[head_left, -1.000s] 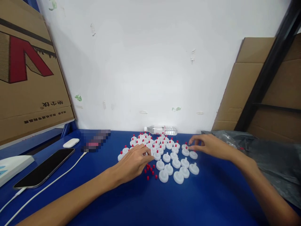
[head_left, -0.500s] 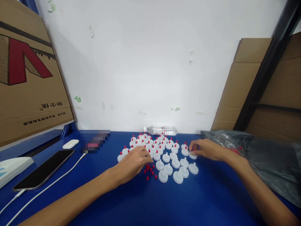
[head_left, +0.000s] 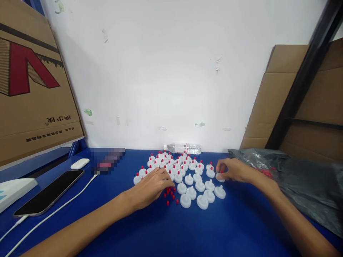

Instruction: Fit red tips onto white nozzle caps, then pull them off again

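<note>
My left hand (head_left: 155, 184) is closed, fingertips pointing down at a loose pile of small red caps (head_left: 168, 191). Whatever is between its fingers, if anything, is hidden. My right hand (head_left: 232, 170) pinches at the top of a white round lid with a nozzle (head_left: 220, 178), at the right edge of the group. A bit of red shows at those fingertips, a small red cap on that nozzle. Several white lids with bare nozzles (head_left: 199, 185) lie between my hands. Behind them stand many white lids topped with red caps (head_left: 178, 177).
A clear plastic bottle (head_left: 184, 148) lies along the wall. To the left are a phone (head_left: 49, 192) with a white cable (head_left: 57, 210) and a white earbud case (head_left: 80, 164). Dark plastic bags (head_left: 302, 182) lie at the right, and a cardboard box (head_left: 40, 107) stands at the left.
Both hands stay almost in place. My right fingers remain at the same lid, with only slight movement; the lids and red caps look much the same.
</note>
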`<state>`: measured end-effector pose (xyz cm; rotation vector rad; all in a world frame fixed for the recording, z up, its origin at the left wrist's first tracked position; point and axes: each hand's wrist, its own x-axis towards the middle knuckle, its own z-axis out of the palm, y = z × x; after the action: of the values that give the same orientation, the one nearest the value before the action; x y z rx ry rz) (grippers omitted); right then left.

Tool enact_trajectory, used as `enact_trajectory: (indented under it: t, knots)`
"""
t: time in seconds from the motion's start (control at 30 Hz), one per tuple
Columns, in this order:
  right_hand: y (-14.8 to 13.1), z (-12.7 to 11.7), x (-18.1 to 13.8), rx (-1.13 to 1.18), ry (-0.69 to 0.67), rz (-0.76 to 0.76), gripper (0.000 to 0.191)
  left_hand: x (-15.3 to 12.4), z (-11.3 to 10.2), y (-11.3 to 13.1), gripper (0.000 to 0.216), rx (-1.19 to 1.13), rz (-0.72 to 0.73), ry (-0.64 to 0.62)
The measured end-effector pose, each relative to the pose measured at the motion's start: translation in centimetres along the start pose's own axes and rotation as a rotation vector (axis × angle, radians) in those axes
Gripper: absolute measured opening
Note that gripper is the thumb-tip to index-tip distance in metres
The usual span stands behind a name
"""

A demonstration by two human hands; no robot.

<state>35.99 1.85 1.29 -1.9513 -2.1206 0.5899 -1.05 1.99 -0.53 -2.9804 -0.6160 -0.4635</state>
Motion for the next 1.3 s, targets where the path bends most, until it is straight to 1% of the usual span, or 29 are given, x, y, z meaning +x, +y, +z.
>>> enact_trajectory:
  t: [0.1,0.2,0.3,0.37,0.43,0.5,0.57,0.67,0.77,0.83,0.9,0.97,1.07,1.2,1.3]
  knots:
    - [-0.2,0.2,0.0,0.029,-0.028,0.062,0.032,0.0,0.1,-0.1,0.03,-0.001,-0.005,0.016]
    - [-0.4,0.0,-0.3,-0.036,-0.048,0.08,0.038,0.0,-0.1,-0.1,0.033,0.01,-0.025,0.049]
    - [-0.2,-0.2,-0.6,-0.117,-0.031,-0.002,0.041,0.1,-0.3,0.2,0.031,0.035,-0.054,0.07]
    - [0.1,-0.3,-0.6,-0.179,-0.006,-0.075,0.036,0.1,-0.4,0.3,0.029,0.05,-0.062,0.073]
    - [0.5,-0.4,-0.5,-0.226,0.026,-0.101,0.03,0.1,-0.5,0.5,0.028,0.058,-0.067,0.081]
    - [0.7,-0.5,-0.4,-0.259,0.09,-0.076,0.027,0.2,-0.5,0.6,0.027,0.062,-0.078,0.099]
    - [0.3,-0.7,-0.4,-0.296,0.201,-0.039,0.028,0.2,-0.6,0.8,0.027,0.067,-0.09,0.12]
    - [-1.4,-1.1,-0.9,-0.31,0.346,-0.041,0.03,0.3,-0.8,1.2,0.026,0.063,-0.109,0.18]
    - [-3.9,-1.0,-1.7,-0.318,0.474,-0.157,0.032,0.3,-0.9,1.4,0.024,0.035,-0.121,0.245]
    - [-5.4,-0.3,-2.1,-0.348,0.551,-0.305,0.031,0.2,-0.9,1.5,0.024,0.009,-0.117,0.288]
    - [-6.6,0.6,-2.5,-0.388,0.595,-0.45,0.033,0.2,-0.9,1.6,0.024,-0.032,-0.109,0.329]
    - [-7.7,1.6,-2.7,-0.419,0.607,-0.581,0.034,0.2,-0.9,1.7,0.024,-0.066,-0.111,0.353]
    - [-9.2,3.0,-3.1,-0.431,0.588,-0.741,0.031,0.1,-0.9,2.0,0.027,-0.054,-0.146,0.363]
    - [-11.1,4.6,-3.7,-0.463,0.531,-0.859,0.027,0.0,-0.6,2.2,0.034,0.004,-0.161,0.375]
    - [-11.8,5.4,-4.0,-0.48,0.534,-0.926,0.028,0.1,-0.3,2.3,0.024,0.069,-0.129,0.325]
